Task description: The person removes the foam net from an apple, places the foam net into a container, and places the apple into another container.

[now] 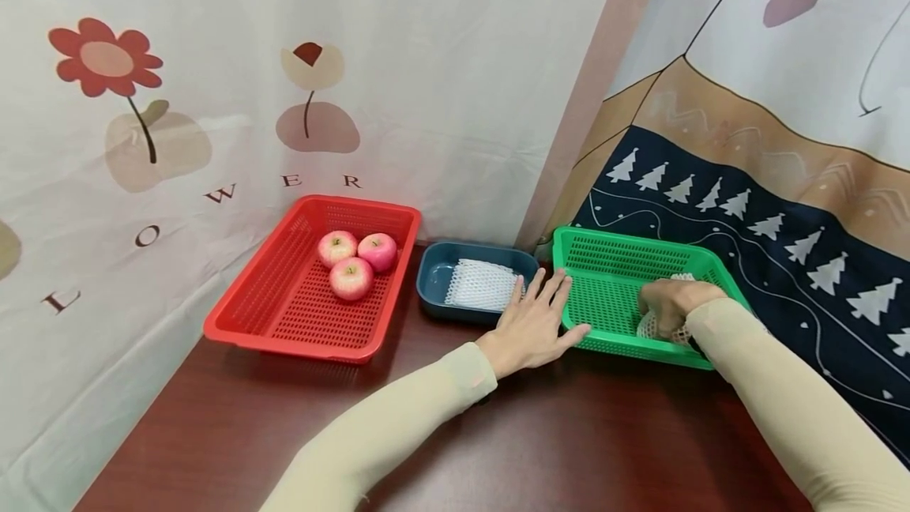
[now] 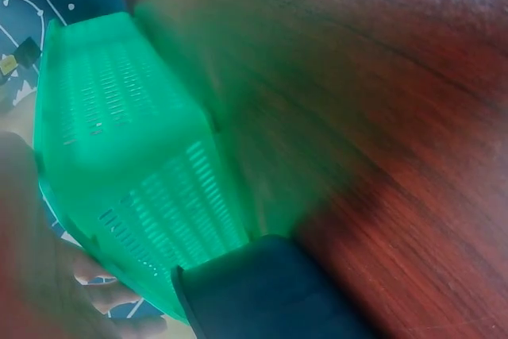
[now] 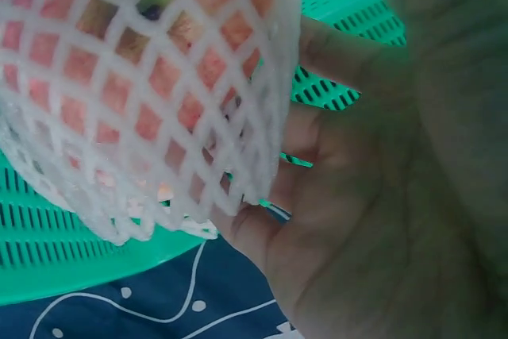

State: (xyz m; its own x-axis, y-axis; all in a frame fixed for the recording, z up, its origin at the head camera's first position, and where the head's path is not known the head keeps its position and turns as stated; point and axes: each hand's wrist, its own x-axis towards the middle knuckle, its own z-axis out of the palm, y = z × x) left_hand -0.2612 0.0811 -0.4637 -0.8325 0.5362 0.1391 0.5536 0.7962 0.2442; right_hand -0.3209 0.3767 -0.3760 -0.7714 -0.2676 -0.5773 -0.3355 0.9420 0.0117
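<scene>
My right hand [image 1: 671, 303] reaches into the green basket [image 1: 597, 239] and holds an apple [image 3: 115, 89] wrapped in a white foam net [image 3: 178, 144]. Through the mesh in the right wrist view, the apple shows red and yellow, with its stem hollow near the top. In the head view the hand covers most of it. Spread straight, the fingers of my left hand [image 1: 529, 330] lie over the gap between the dark blue tray [image 1: 426, 291] and the green basket; whether they touch either rim I cannot tell. White foam nets [image 1: 479, 284] lie flat in the tray.
On the left, a red basket [image 1: 245, 322] holds three bare apples [image 1: 351, 279]. All the containers stand along the back of the dark red-brown table [image 1: 455, 433]. Behind them hangs a printed curtain [image 1: 455, 85], with a dark blue tree-patterned part on the right.
</scene>
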